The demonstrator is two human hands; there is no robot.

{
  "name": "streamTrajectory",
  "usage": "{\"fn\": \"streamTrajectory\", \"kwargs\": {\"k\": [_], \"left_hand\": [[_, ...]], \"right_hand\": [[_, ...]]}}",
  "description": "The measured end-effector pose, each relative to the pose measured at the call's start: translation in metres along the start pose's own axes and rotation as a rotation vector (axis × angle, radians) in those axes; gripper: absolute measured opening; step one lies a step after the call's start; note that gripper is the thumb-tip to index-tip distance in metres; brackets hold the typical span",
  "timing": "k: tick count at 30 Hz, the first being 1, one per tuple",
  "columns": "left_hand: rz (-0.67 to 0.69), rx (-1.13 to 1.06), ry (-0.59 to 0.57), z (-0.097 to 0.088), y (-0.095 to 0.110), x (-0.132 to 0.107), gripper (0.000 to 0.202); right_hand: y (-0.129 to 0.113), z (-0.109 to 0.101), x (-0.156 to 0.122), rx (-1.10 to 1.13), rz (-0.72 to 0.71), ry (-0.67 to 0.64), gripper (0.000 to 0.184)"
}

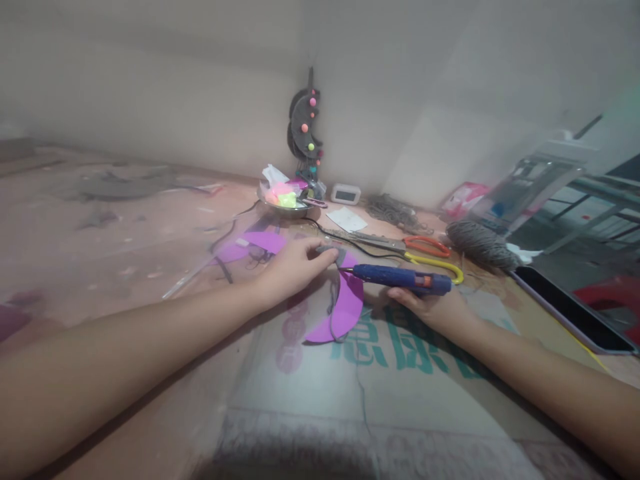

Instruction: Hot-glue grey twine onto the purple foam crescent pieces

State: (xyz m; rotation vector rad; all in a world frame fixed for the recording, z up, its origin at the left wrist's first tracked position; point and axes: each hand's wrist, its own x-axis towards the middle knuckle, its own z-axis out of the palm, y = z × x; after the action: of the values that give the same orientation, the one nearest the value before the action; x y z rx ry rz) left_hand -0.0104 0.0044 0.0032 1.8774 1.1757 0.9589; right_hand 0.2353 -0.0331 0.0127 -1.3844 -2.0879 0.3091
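A purple crescent-shaped cutout (349, 307) hangs over the cardboard, its upper end pinched by my left hand (295, 263). Grey yarn (340, 257) covers that upper end, and a loose strand trails down across the crescent. My right hand (435, 303) grips a blue hot glue gun (400, 277) from below. The gun's metal nozzle points left and meets or nearly meets the crescent close to my left fingertips. Most fingers of my right hand are hidden behind the gun and palm.
Behind my hands lie scissors (425, 247) with orange and yellow handles, a metal bowl (290, 208), a white digital clock (346, 194) and a grey yarn ball (477, 245). A phone (573, 310) rests at right. Printed cardboard (310, 393) covers the table; another purple piece (260, 241) lies left.
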Motion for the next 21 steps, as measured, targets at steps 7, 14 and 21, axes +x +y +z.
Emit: {"fn": "streamTrajectory", "kwargs": {"k": [7,14,21], "left_hand": [[0.01,0.002,-0.005,0.0002,-0.0004,0.0002,0.034],[0.009,-0.006,-0.008,0.0005,-0.0011,0.0007,0.036],[-0.002,-0.037,-0.023,-0.0002,-0.0005,0.0004,0.034]], "right_hand": [[-0.0033,-0.0004,0.0008,-0.011,0.02,0.021,0.025],[-0.004,-0.0017,0.0007,-0.019,-0.003,0.004,0.023],[-0.0014,-0.0018,0.0008,-0.073,-0.037,0.036,0.02]]}}
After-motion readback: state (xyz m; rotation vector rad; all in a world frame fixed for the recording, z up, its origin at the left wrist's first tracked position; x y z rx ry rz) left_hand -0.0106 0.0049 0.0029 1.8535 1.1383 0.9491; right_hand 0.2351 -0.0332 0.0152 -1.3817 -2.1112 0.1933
